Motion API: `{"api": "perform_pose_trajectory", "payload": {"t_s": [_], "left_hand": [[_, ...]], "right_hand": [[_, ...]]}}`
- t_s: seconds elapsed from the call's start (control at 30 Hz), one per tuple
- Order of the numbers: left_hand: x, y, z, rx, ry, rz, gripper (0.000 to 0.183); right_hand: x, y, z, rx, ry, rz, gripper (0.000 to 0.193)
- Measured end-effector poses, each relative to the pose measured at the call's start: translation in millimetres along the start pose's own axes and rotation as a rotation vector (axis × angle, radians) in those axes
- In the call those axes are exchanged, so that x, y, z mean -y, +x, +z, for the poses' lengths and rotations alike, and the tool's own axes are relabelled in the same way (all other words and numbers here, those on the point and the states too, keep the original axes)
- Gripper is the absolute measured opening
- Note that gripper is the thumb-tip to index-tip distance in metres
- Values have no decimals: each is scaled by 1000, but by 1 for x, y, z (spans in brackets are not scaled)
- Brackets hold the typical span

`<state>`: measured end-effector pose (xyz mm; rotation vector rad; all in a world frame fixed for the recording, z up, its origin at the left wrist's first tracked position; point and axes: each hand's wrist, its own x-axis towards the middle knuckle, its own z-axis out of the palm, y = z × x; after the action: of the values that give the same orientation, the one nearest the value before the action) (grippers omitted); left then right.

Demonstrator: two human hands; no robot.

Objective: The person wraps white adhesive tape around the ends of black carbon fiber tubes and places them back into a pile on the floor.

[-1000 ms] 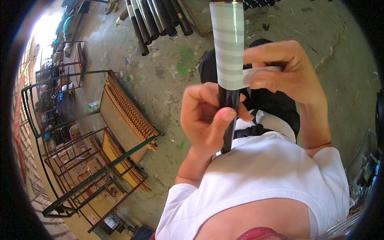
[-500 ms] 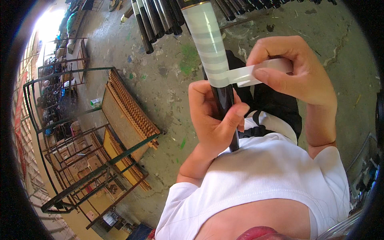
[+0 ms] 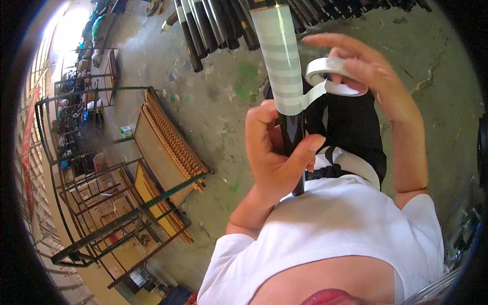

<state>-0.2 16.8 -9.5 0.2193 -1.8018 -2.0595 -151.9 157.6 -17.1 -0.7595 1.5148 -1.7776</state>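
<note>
Pole (image 3: 292,129) is cropped above; blurred right hand (image 3: 380,80) apparently holds tape roll (image 3: 328,65).

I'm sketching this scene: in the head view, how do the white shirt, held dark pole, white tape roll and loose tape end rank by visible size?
Largest to smallest:
1. White shirt
2. Dark pole, wrapped part included
3. White tape roll, partly hidden
4. Loose tape end

Rod (image 3: 291,128) smooth, glossy; tape roll (image 3: 328,65) smooth, plastic-looking; shirt (image 3: 330,223) ribbed cloth; floor (image 3: 198,117) matt, rough.
</note>
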Motion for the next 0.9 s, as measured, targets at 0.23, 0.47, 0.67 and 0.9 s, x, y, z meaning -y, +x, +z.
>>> {"api": "perform_pose_trajectory", "payload": {"t_s": [0.23, 0.47, 0.67, 0.9], "left_hand": [[4, -3, -3, 27, -62, -61, 45], [15, 10, -7, 283, -369, -231, 53], [20, 17, -9, 386, -1026, -468, 65], [15, 59, -29, 224, -457, -200, 49]], "right_hand": [[4, 12, 17, 70, -86, -268, 13], [-2, 15, 25, -65, -174, -318, 23], [-30, 16, 13, -147, -5, -37, 68], [-64, 2, -10, -302, -129, 115, 68]]}}
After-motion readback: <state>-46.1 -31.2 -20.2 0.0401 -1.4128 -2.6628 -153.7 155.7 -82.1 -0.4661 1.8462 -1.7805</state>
